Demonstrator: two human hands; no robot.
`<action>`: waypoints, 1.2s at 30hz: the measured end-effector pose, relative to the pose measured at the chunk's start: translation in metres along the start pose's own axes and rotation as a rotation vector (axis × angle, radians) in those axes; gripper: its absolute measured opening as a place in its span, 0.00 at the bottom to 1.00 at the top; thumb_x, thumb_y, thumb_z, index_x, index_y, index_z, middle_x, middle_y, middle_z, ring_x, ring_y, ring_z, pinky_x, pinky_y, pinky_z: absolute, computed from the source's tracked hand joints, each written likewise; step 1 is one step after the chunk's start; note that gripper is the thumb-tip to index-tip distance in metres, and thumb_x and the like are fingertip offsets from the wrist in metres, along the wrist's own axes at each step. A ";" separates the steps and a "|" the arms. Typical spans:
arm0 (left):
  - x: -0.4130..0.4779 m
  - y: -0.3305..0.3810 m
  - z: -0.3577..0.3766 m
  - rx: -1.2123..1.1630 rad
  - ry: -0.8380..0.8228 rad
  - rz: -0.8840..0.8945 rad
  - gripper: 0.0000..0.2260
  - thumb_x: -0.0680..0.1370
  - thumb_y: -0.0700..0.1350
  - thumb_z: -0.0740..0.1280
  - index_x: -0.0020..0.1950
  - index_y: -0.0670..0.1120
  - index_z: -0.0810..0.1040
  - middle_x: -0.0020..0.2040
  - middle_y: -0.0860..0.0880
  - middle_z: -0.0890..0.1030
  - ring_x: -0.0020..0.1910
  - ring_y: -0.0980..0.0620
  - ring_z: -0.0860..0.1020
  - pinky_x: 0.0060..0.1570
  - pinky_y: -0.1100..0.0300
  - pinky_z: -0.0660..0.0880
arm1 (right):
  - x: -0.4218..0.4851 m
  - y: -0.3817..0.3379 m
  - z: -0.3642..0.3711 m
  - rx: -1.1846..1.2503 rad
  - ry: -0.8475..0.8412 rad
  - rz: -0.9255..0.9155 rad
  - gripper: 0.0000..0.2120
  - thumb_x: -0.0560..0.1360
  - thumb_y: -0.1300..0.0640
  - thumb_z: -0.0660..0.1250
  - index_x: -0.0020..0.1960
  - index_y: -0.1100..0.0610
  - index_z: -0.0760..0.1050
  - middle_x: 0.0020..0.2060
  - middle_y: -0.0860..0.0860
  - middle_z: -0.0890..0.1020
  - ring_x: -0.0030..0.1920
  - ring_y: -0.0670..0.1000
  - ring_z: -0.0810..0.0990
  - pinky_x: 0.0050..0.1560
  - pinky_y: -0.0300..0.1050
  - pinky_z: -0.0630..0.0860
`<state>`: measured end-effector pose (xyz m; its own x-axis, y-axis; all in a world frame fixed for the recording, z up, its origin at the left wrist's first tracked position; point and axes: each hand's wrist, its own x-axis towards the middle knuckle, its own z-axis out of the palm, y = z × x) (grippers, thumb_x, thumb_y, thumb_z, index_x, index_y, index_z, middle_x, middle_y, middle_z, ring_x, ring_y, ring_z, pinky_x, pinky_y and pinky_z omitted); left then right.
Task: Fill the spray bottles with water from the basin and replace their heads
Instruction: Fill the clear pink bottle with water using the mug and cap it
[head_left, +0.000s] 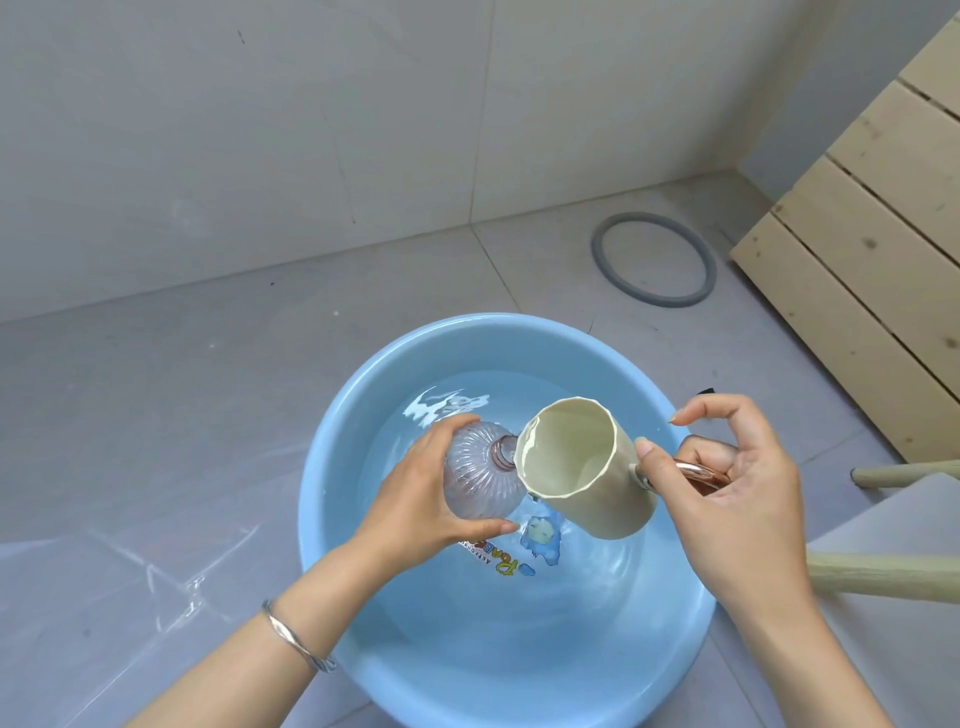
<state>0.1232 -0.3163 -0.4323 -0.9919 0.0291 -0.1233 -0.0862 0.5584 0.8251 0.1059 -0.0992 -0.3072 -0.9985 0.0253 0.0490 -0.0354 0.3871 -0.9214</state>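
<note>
A light blue basin (332, 519) of water stands on the floor in front of me. Above it my left hand (415, 499) grips a clear ribbed spray bottle (480, 473) without its head, its open neck pointing right. My right hand (737, 493) holds a cream cup (587, 467) by its copper-coloured handle (696, 470), thumb pressed near the handle's top. The cup is tipped to the left, its rim touching the bottle's neck. No spray head is in view.
A grey rubber ring (653, 260) lies on the tiled floor behind the basin. Pale wooden slats (872, 249) lean at the right. A stool's wooden legs (883, 571) and seat edge stand at the right, close to the basin. A tiled wall rises behind.
</note>
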 end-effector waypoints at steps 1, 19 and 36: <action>0.000 0.000 0.000 -0.001 0.001 -0.002 0.45 0.58 0.62 0.80 0.70 0.60 0.62 0.67 0.64 0.69 0.65 0.61 0.69 0.64 0.60 0.68 | 0.000 0.000 0.000 -0.007 -0.002 0.000 0.16 0.72 0.65 0.71 0.42 0.46 0.68 0.26 0.66 0.67 0.25 0.54 0.64 0.26 0.35 0.60; -0.002 -0.003 0.000 -0.008 0.018 -0.012 0.45 0.58 0.61 0.80 0.70 0.60 0.62 0.67 0.65 0.68 0.65 0.63 0.68 0.63 0.63 0.68 | 0.005 -0.008 0.004 -0.083 -0.003 -0.003 0.19 0.71 0.62 0.72 0.33 0.52 0.62 0.23 0.58 0.69 0.23 0.46 0.61 0.25 0.37 0.58; -0.002 -0.002 -0.001 -0.006 0.044 -0.006 0.44 0.59 0.60 0.81 0.70 0.60 0.62 0.66 0.65 0.69 0.64 0.63 0.68 0.62 0.64 0.67 | 0.004 -0.021 0.004 -0.102 -0.006 -0.028 0.17 0.70 0.63 0.72 0.34 0.54 0.63 0.25 0.59 0.71 0.23 0.46 0.62 0.26 0.37 0.58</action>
<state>0.1256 -0.3181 -0.4330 -0.9945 -0.0107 -0.1046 -0.0930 0.5534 0.8277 0.1029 -0.1112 -0.2889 -0.9974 0.0075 0.0713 -0.0590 0.4795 -0.8756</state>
